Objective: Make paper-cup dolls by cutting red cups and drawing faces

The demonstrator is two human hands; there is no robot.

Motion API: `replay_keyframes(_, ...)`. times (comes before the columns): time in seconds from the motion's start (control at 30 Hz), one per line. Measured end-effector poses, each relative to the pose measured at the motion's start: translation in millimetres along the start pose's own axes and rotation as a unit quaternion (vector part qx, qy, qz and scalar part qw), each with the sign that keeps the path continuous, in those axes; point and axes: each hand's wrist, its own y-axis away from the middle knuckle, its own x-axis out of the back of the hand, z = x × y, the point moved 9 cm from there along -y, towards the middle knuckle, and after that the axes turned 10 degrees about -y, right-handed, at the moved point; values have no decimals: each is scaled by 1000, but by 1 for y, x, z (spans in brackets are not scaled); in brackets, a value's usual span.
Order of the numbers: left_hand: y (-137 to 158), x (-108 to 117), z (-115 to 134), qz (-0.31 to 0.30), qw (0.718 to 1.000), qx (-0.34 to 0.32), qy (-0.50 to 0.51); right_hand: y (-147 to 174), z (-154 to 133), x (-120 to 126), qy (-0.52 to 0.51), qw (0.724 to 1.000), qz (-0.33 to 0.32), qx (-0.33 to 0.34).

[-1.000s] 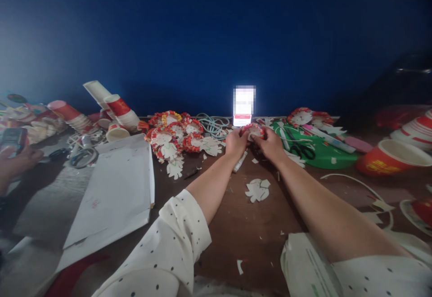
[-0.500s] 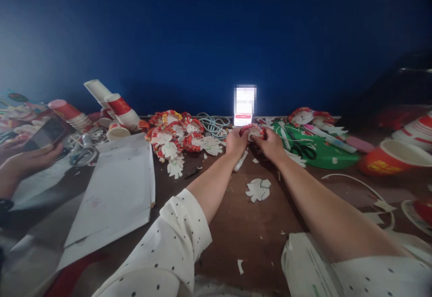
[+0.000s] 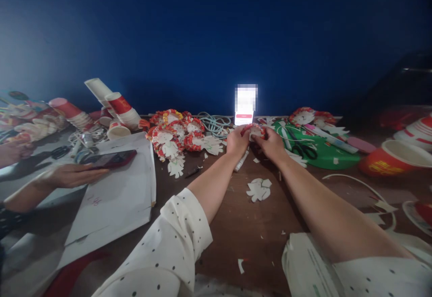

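I observe a left sleeve (image 3: 168, 238) and right sleeve (image 3: 381, 275): white fabric, small dark dots. Left hand (image 3: 238, 141) and right hand (image 3: 272, 145) are bare.

A lit phone (image 3: 244, 114) stands before the blue wall (image 3: 168, 40); stacked cups (image 3: 125, 110) lean at left, scissors (image 3: 297, 146) lie on a green sheet (image 3: 332, 159), a red tub (image 3: 384, 164) sits right.

My left forearm (image 3: 214, 186) and right forearm (image 3: 324, 204) (both bare, as it happens) reach ahead, slanting inward until the hands nearly meet. My left hand (image 3: 238, 141) curls inward; my right hand (image 3: 272, 144) faces it, fingers bent, thumb pointing leftward, wrists nearly straight.
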Motion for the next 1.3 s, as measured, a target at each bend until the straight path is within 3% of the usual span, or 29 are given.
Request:
replay_keyframes(0.23, 0, 3, -2, 7, 1000, 21, -15, 1, -1, -2, 3, 1000, -12, 1)
replay_keyframes(0.47, -4, -1, 2, -1, 999, -22, 31, -1, -2, -7, 17, 999, -35, 27)
replay_keyframes(0.7, -7, -4, -4, -2, 998, -12, 63, -1, -1, -8, 14, 999, -39, 25)
replay_keyframes(1.0, -7, -4, 4, -22, 995, -49, 87, -1, 1, -10, 2, 998, -54, 21)
replay_keyframes(1.3, -10, -7, -3, -8, 993, -58, 98, -2, -1, -10, -7, 998, -58, 29)
